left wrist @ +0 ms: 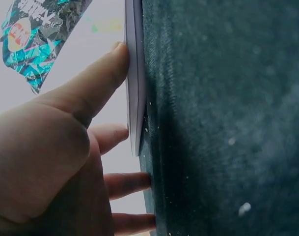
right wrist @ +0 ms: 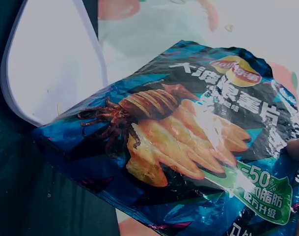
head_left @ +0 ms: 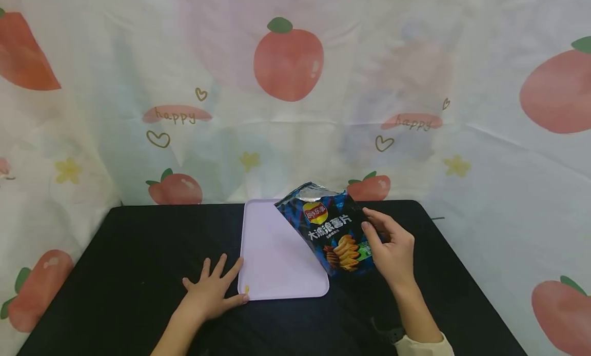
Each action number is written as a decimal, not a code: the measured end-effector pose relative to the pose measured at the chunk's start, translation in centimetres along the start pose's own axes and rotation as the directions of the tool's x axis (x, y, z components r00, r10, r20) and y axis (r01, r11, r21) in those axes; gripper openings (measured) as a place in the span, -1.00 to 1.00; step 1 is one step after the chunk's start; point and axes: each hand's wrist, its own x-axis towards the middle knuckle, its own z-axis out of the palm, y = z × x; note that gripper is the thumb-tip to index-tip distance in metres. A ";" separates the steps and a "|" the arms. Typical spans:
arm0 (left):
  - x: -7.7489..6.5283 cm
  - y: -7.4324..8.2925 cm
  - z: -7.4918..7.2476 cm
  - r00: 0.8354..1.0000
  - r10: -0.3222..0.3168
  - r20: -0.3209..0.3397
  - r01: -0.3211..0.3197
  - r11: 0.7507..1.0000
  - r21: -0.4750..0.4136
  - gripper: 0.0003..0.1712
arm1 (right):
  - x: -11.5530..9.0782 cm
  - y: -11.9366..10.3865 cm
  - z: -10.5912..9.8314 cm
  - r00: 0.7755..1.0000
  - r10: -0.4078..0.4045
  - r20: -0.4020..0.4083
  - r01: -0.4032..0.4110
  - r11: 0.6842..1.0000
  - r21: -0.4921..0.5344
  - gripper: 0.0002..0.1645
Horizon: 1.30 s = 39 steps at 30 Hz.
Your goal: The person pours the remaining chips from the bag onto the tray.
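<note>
A blue and black bag of potato chips (head_left: 339, 238) is tilted over the right side of a pale lilac tray (head_left: 279, 266). My right hand (head_left: 391, 248) grips it by its right edge, with the thumb on the printed front. Silver lining shows at the bag's torn top, which points up and left. My left hand (head_left: 210, 293) has its fingers spread at the tray's left edge, the thumb by the near left corner. In the left wrist view the thumb (left wrist: 97, 81) lies against the tray's side. One small yellow crumb (head_left: 247, 289) sits in that corner.
Everything stands on a black-covered table (head_left: 175, 238). Behind and beside it hangs a pale curtain (head_left: 295, 151) printed with red fruit and hearts. Tiny pale specks (left wrist: 244, 208) dot the dark cloth near the tray.
</note>
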 end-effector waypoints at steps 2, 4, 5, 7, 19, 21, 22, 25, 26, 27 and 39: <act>-0.1 0.0 -0.1 1.000 -0.008 0.003 0.008 1.000 0.001 0.06 | 0.5 -0.1 0.2 0.999 -0.029 0.039 0.029 1.000 -0.004 -0.58; -0.1 0.0 -0.1 1.000 -0.012 0.008 0.012 1.000 -0.005 0.06 | 0.9 -0.2 0.4 0.995 -0.066 0.069 0.067 0.998 -0.017 -0.58; -0.1 0.0 -0.2 1.000 -0.011 0.008 0.011 1.000 -0.007 0.06 | 1.2 -0.3 0.5 0.993 -0.085 0.083 0.087 0.996 -0.025 -0.57; -0.2 0.0 -0.2 1.000 -0.007 -0.001 0.007 1.000 -0.009 0.06 | 1.8 -0.4 0.6 0.987 -0.116 0.112 0.120 0.992 -0.032 -0.58; -0.1 -0.2 -0.1 1.000 -0.015 0.000 0.015 1.000 -0.014 0.08 | 4.8 -1.8 1.6 0.910 -0.275 0.310 0.319 0.943 -0.098 -0.64; 0.0 -0.2 -0.1 1.000 -0.014 0.003 0.014 1.000 -0.015 0.09 | 5.1 -2.1 1.8 0.893 -0.299 0.337 0.350 0.931 -0.102 -0.65; 0.0 -0.2 -0.1 1.000 -0.015 0.006 0.015 1.000 -0.014 0.09 | 5.3 -2.3 1.9 0.884 -0.310 0.350 0.364 0.926 -0.101 -0.66; 0.1 -0.1 0.1 1.000 -0.018 0.010 0.018 1.000 -0.010 0.08 | 5.7 -2.7 2.2 0.859 -0.333 0.389 0.404 0.908 -0.114 -0.67; 0.2 -0.1 0.1 1.000 -0.015 0.010 0.016 1.000 -0.009 0.07 | 5.8 -2.9 2.2 0.851 -0.341 0.400 0.417 0.901 -0.121 -0.67; 0.2 0.0 0.2 1.000 -0.014 0.011 0.014 1.000 -0.007 0.07 | 5.9 -3.0 2.3 0.843 -0.347 0.411 0.429 0.894 -0.126 -0.67; 0.2 0.0 0.2 1.000 -0.011 0.012 0.010 1.000 0.006 0.07 | 7.0 -4.4 2.8 0.774 -0.360 0.521 0.489 0.863 -0.130 -0.65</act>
